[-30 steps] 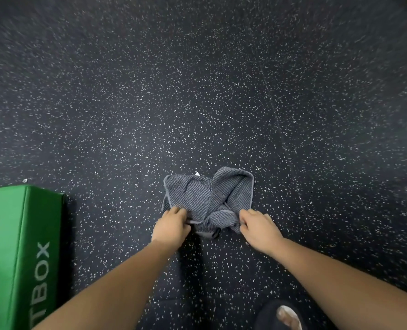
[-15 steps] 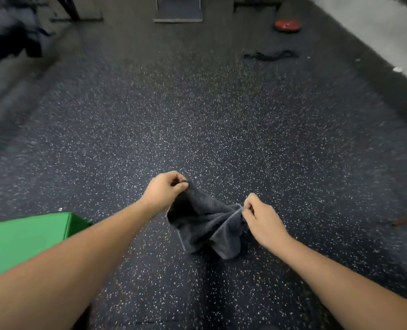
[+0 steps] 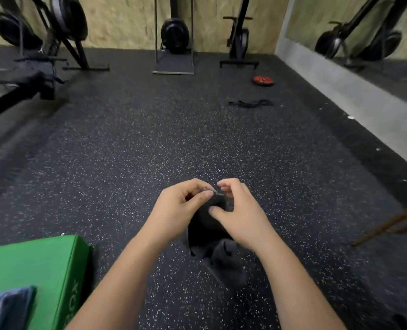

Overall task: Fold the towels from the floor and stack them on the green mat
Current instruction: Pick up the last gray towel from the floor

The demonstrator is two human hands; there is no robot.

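gym floor, as it comes through on the head camera i am watching: the green mat (image 3: 38, 265) sits at lower left on the speckled black floor (image 3: 126, 151). on its top, at the near corner, lies one folded blue-grey towel (image 3: 9, 306), partly cut off by the frame edge. both hands are held out over the floor, just right of the mat. the left hand (image 3: 181, 206) pinches the top edge of a dark grey towel (image 3: 209, 236) between thumb and curled fingers. the right hand (image 3: 240, 215), close beside it, has its fingers curled at the same edge and its thumb pressed into the cloth. the towel hangs bunched below the two hands, off the mat; i cannot tell whether its lower end touches the floor. well beyond, a red weight plate (image 3: 263, 80) and a black strap (image 3: 250, 103) lie on the floor before exercise machines (image 3: 174, 34) along the wooden wall (image 3: 126, 25).
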